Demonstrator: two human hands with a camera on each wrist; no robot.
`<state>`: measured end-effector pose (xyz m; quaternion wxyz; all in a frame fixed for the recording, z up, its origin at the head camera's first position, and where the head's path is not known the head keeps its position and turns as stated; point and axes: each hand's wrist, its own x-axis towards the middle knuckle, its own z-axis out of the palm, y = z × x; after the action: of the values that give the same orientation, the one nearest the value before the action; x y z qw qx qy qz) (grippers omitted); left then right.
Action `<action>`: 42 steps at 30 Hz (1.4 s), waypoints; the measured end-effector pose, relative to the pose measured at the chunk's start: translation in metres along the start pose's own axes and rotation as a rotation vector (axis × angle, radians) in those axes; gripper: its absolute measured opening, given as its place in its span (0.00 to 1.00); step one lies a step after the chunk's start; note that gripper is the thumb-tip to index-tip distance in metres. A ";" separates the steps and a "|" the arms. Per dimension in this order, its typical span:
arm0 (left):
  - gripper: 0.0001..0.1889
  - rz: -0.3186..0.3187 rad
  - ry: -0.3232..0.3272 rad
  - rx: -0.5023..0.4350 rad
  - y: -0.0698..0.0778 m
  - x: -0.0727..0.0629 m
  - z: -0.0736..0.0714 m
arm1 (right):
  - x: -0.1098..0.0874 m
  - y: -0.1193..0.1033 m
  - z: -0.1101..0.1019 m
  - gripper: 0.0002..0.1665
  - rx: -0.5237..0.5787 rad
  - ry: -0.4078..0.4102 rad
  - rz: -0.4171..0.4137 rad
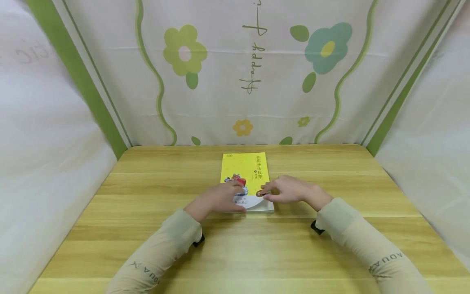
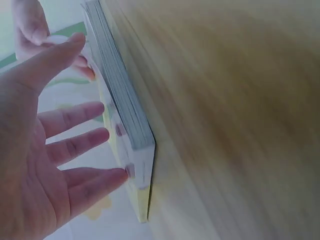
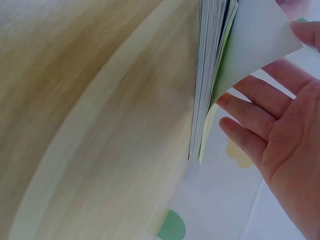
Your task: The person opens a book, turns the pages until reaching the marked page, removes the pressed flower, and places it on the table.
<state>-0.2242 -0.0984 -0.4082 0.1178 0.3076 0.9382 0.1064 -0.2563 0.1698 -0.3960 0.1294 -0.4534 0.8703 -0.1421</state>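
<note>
Bright yellow, glossy-looking cover: a paperback book (image 1: 242, 163), lying flat on the wood-grain tabletop (image 1: 238, 257), whose back edge runs just beyond the book's far end.

Front of book: dark Chinese title (image 1: 258, 167) set vertically toward its far right, a tiny line of print at its far left. Cartoon illustration (image 1: 235, 179) in red and blue nearer the book's left side, partly under fingers. Small brown round mark (image 1: 258, 195) at the book's near right. A white band (image 1: 242, 201) with fine print crosses its near end. Spine (image 2: 142, 167) on the book's left, white at the near end, then yellow. Page block (image 2: 117, 85) thick, pale grey, leaves packed tight.

Near right corner of the front cover (image 3: 260, 45) bent up off the pages, pale underside showing.

Right hand (image 1: 291, 190), at the book's near right: thumb and fingers together, pinching that lifted corner. Left hand (image 1: 219, 199), at the book's near left: thumb and fingers apart, fingertips resting on the cover, clamped on nothing.

Beyond the book, a white flower-print curtain (image 1: 220, 98). Pale lettered sleeves (image 1: 147, 261) reach in from the book's near side.
</note>
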 end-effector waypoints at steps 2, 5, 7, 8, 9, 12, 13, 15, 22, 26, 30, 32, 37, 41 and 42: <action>0.35 -0.001 0.001 0.004 0.004 0.002 0.000 | -0.001 0.001 0.000 0.24 0.013 0.003 0.006; 0.35 -0.006 -0.002 0.011 0.007 0.005 0.000 | -0.002 0.003 0.000 0.26 0.029 0.017 0.010; 0.35 -0.008 -0.002 0.017 0.009 0.006 0.000 | -0.002 0.004 0.001 0.25 0.041 0.029 0.017; 0.35 -0.004 0.000 0.018 0.010 0.007 0.001 | -0.002 0.004 0.001 0.25 0.044 0.036 0.021; 0.35 0.000 0.001 0.016 0.011 0.008 0.001 | -0.002 0.005 0.002 0.24 0.050 0.042 0.022; 0.33 0.013 0.008 0.011 0.013 0.010 0.001 | -0.001 0.007 0.003 0.23 0.051 0.058 0.026; 0.33 0.017 0.008 0.009 0.014 0.011 0.002 | -0.001 0.007 0.003 0.24 0.047 0.062 0.021; 0.32 0.025 0.009 0.004 0.015 0.012 0.002 | -0.002 0.008 0.004 0.24 0.043 0.071 0.015; 0.26 0.042 0.010 -0.033 0.016 0.013 -0.001 | -0.007 0.010 0.003 0.23 0.070 0.112 0.026; 0.23 0.043 0.000 -0.046 0.014 0.013 -0.001 | -0.009 0.010 0.002 0.24 0.080 0.102 0.025; 0.21 0.047 0.001 -0.077 0.014 0.012 -0.002 | -0.012 0.012 0.000 0.28 0.079 0.103 0.027; 0.19 0.050 0.005 -0.102 0.014 0.012 -0.002 | -0.016 0.014 -0.001 0.30 0.079 0.123 0.040; 0.18 0.012 0.010 -0.160 0.015 0.012 -0.002 | -0.026 0.020 -0.007 0.30 0.079 0.182 0.095; 0.18 -0.031 0.023 -0.177 0.017 0.011 -0.002 | -0.030 0.023 -0.009 0.26 0.085 0.171 0.099; 0.18 -0.033 0.031 -0.174 0.018 0.011 -0.002 | -0.030 0.023 -0.009 0.25 0.088 0.158 0.092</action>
<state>-0.2239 -0.0778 -0.4034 0.1315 0.2789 0.9320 0.1903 -0.2599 0.2085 -0.3927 0.0867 -0.3943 0.8906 -0.2095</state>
